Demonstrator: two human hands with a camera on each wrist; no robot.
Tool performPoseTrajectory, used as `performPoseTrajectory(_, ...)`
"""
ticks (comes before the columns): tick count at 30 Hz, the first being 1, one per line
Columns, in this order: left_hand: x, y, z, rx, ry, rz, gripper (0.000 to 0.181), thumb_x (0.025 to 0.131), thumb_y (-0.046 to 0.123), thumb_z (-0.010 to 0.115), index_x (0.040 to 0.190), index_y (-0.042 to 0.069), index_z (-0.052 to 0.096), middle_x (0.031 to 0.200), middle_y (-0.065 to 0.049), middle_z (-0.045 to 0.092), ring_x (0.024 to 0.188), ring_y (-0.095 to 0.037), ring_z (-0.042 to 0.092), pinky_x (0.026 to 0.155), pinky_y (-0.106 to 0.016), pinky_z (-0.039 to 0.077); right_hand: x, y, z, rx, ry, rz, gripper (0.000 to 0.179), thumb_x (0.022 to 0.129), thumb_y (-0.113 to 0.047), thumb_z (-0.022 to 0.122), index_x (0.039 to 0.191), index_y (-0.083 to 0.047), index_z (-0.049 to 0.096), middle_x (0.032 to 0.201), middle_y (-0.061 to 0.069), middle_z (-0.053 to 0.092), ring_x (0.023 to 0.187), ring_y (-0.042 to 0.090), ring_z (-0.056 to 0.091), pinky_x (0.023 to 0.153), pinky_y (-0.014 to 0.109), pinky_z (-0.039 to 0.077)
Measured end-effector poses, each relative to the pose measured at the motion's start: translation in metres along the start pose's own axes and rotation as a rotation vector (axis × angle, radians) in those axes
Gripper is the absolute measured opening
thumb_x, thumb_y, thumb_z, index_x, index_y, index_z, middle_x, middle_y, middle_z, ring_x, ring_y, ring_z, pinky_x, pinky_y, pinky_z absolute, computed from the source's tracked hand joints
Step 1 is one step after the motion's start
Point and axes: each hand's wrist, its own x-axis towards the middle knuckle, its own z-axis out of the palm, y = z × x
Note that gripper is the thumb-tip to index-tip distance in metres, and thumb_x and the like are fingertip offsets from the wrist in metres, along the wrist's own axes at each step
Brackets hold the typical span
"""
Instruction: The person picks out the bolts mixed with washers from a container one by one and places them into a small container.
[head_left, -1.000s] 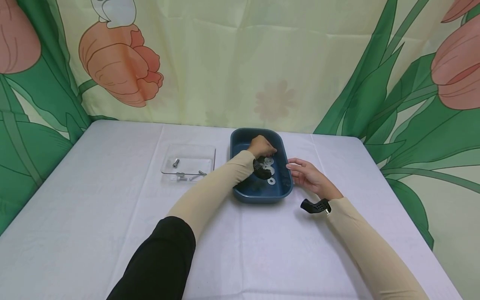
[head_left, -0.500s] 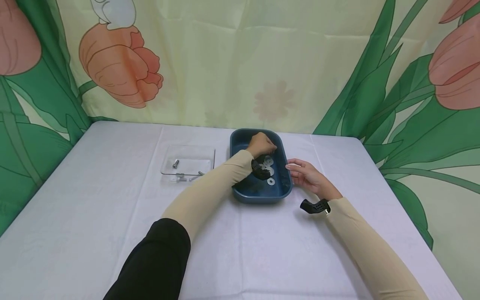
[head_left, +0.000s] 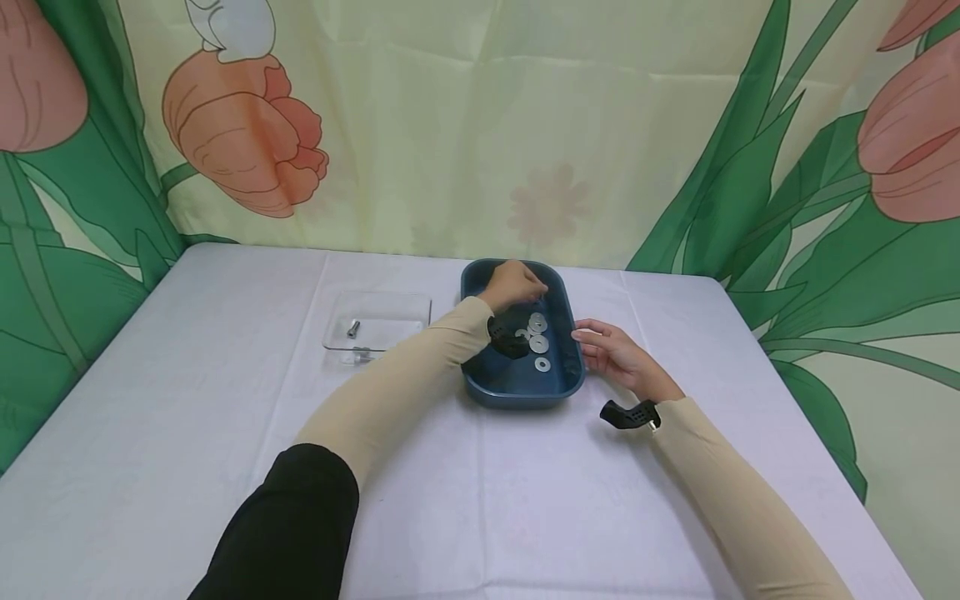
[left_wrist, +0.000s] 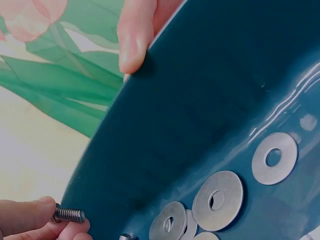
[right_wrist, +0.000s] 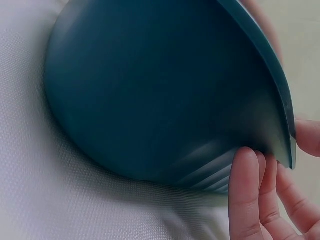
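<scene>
Over the far half of the deep blue tray [head_left: 517, 385], my left hand [head_left: 513, 283] pinches a small threaded bolt [left_wrist: 70, 215] between thumb and fingers. Several flat metal washers [head_left: 539, 343] lie on the tray's floor; one large washer [left_wrist: 217, 201] shows close up in the left wrist view. Another small metal piece [left_wrist: 127, 236] is just visible at that view's bottom edge. On the tray's right side, my right hand [head_left: 618, 357] holds the rim, with fingers [right_wrist: 245, 175] against the outer wall and a digit over the edge.
A clear plastic box [head_left: 348, 348] stands left of the tray, holding a bolt [head_left: 353, 328] and other metal hardware. My left forearm [head_left: 408, 375] crosses its right corner. A white cloth covers the table [head_left: 480, 517]; a flowered curtain [head_left: 450, 125] hangs behind.
My left hand has shifted slightly left and away from the tray's right wall, its forearm now covering more of the clear box. My right hand keeps its place.
</scene>
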Motion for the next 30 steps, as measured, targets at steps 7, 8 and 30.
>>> performPoseTrajectory(7,-0.010,0.000,-0.011,0.024,-0.018,0.018,0.024,0.091,0.021,0.062,0.103,0.002,0.072,0.099,-0.013,0.072,0.091,-0.023,0.067,0.079,-0.026,0.053,-0.001,0.001,0.000,0.012,0.001,-0.001,0.012,0.096,-0.008,0.050,0.107,-0.012,0.053,0.092,-0.002,0.071,0.081,0.010,0.067,0.075,0.023,0.056)
performPoseTrajectory(8,-0.012,0.001,-0.013,0.028,-0.020,0.019,0.024,0.091,0.021,0.062,0.103,0.002,0.072,0.098,-0.013,0.072,0.091,-0.023,0.067,0.079,-0.026,0.053,-0.001,0.001,0.000,0.015,0.004,0.000,0.012,0.096,-0.008,0.051,0.106,-0.012,0.054,0.092,-0.002,0.071,0.082,0.010,0.067,0.075,0.023,0.056)
performPoseTrajectory(30,-0.053,-0.008,-0.051,-0.021,-0.076,0.056,0.024,0.090,0.019,0.063,0.107,0.003,0.070,0.102,-0.011,0.071,0.095,-0.025,0.066,0.083,-0.026,0.054,0.002,0.002,0.002,0.029,0.033,0.022,0.014,0.096,-0.009,0.051,0.110,-0.011,0.052,0.091,-0.002,0.071,0.079,0.011,0.067,0.073,0.024,0.056)
